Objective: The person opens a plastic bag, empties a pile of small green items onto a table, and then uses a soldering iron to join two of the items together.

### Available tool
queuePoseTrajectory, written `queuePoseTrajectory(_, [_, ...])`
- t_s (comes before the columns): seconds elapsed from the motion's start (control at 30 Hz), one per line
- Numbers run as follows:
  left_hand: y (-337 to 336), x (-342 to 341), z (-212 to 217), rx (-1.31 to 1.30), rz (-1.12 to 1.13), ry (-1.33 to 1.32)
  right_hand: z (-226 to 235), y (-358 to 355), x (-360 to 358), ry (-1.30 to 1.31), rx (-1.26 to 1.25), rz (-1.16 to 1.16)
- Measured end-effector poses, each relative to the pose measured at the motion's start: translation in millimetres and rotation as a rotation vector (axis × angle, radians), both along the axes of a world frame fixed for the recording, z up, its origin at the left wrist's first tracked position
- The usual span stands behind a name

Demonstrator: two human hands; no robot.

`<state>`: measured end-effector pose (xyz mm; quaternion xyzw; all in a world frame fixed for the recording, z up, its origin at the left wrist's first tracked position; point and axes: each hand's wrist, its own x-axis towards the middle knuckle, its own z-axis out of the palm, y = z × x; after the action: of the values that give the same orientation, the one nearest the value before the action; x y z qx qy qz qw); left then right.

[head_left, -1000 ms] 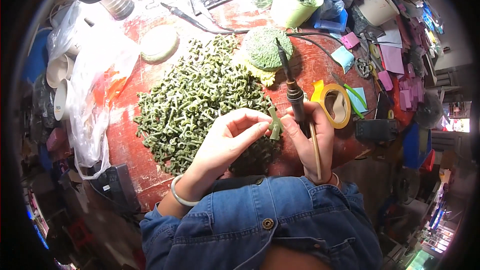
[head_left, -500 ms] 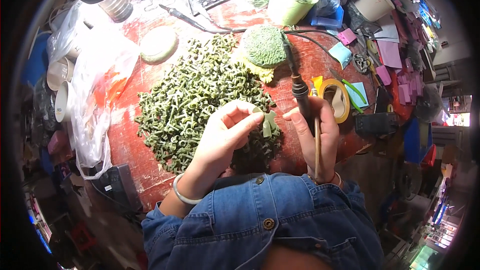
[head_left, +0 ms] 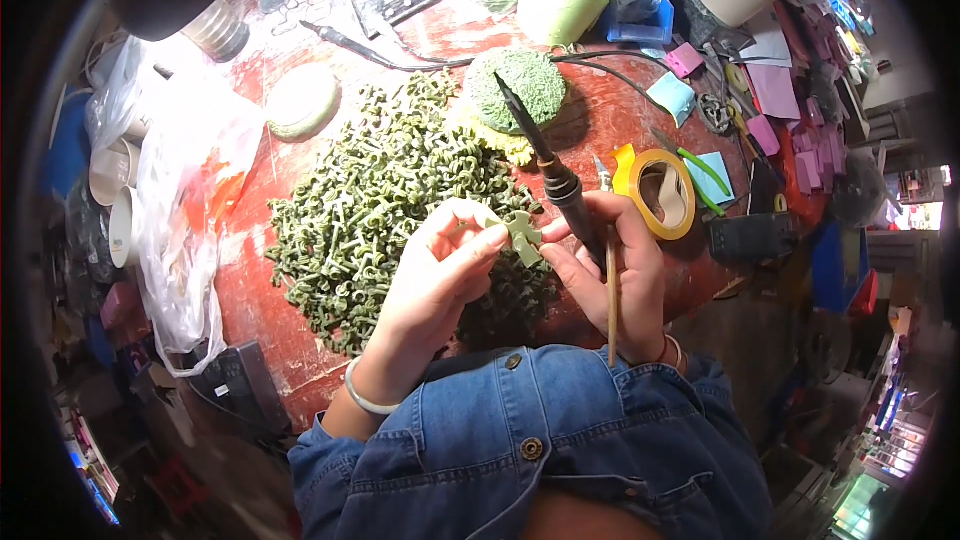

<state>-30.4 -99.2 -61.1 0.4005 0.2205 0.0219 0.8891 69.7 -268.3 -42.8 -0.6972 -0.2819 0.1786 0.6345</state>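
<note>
My left hand (head_left: 440, 275) pinches a small, flat, pale green piece (head_left: 522, 237) with notched edges between thumb and forefinger. The fingertips of my right hand (head_left: 625, 275) reach the other side of this piece. That same hand grips a black soldering iron (head_left: 565, 190), its dark tip pointing up and away to the left. A thin wooden stick (head_left: 612, 305) lies along the right palm beside the iron. Beyond the left hand spreads a big heap of small curled green pieces (head_left: 370, 200). Past the iron's tip sits a round green textured pad (head_left: 530, 90) on a yellow one.
Yellow tape rolls (head_left: 637, 185) and green-handled pliers (head_left: 705, 180) lie right of my right hand. A pale green bucket (head_left: 550, 15) stands behind. Another pen-like iron (head_left: 345, 45) rests at the back. Plastic bags (head_left: 190, 210) cover the left edge; a round pale disc (head_left: 303, 100) lies nearby.
My right hand has moved left, and its fingertips now meet the green piece. The iron has tilted further left. The green piece has turned in my left fingers.
</note>
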Motion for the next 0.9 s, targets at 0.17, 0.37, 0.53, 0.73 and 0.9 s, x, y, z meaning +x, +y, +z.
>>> queuePoseTrajectory(0.17, [-2, -1, 1, 0.091, -0.024, -0.017, 5, 0, 2, 0.043, -0.032, -0.003])
queuePoseTrajectory(0.37, [-6, 1, 7, 0.258, -0.034, -0.036, 1, -19, 14, -0.004, -0.038, -0.121])
queuePoseTrajectory(0.53, [9, -7, 13, 0.149, -0.042, -0.028, -3, -48, 75, -0.653, -0.243, -0.724])
queuePoseTrajectory(0.73, [26, -28, 18, -0.220, 0.189, -0.140, -8, -57, 63, -0.416, -0.226, -0.618])
queuePoseTrajectory(0.9, [29, -29, 11, 0.101, 0.140, -0.213, -32, -22, 31, -0.805, -0.288, -0.189])
